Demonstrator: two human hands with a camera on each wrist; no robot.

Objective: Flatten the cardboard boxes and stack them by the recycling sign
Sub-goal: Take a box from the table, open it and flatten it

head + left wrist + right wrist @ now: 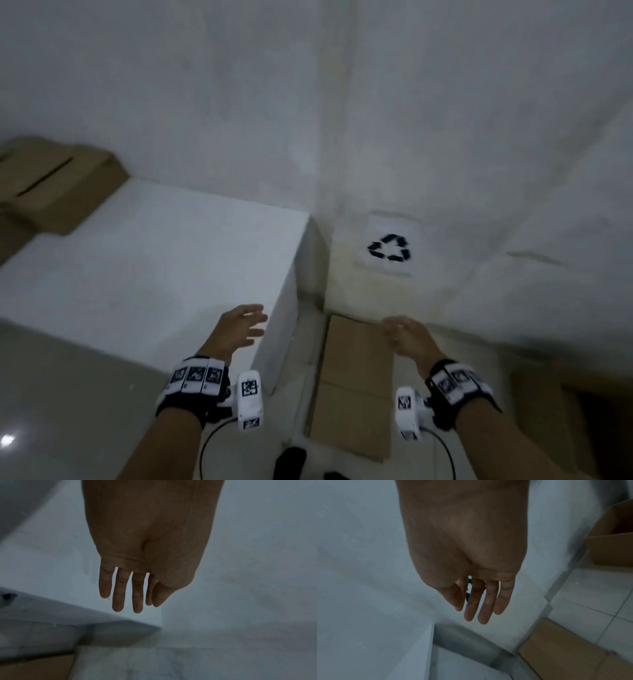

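Observation:
A flattened brown cardboard box (352,387) lies on the tiled floor below the black recycling sign (389,247) on the white wall. My left hand (245,325) hovers over the right edge of a white block, fingers straight and spread, holding nothing; the left wrist view shows its empty palm (137,588). My right hand (399,334) hangs above the flat box's far right corner, fingers relaxed and empty, as the right wrist view (479,601) confirms. Several unflattened boxes (51,185) sit at the far left on the block. An open box (561,418) stands at the lower right.
A large white block (154,260) fills the left-centre, its right side close to the flat cardboard. White walls meet in a corner behind. The open box (614,538) stands against the wall to the right. Light floor tiles (583,601) lie between it and the flat cardboard (573,650).

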